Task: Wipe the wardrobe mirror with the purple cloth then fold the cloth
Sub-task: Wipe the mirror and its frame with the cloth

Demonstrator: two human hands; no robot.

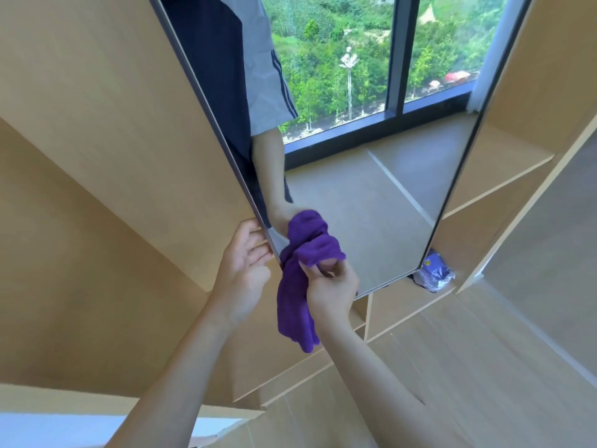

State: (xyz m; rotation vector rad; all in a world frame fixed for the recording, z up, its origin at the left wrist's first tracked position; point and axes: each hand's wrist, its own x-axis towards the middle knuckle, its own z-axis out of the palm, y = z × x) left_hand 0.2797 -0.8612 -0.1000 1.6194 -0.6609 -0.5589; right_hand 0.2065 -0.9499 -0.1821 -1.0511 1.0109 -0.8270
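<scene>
At frame centre, the right hand [331, 291] grips the bunched purple cloth [298, 286] against the mirror [371, 195]; the left hand [242, 270] curls on its edge. A plastic packet [434, 274] lies lower right.

bright daylight, wide-angle bending at edges
</scene>
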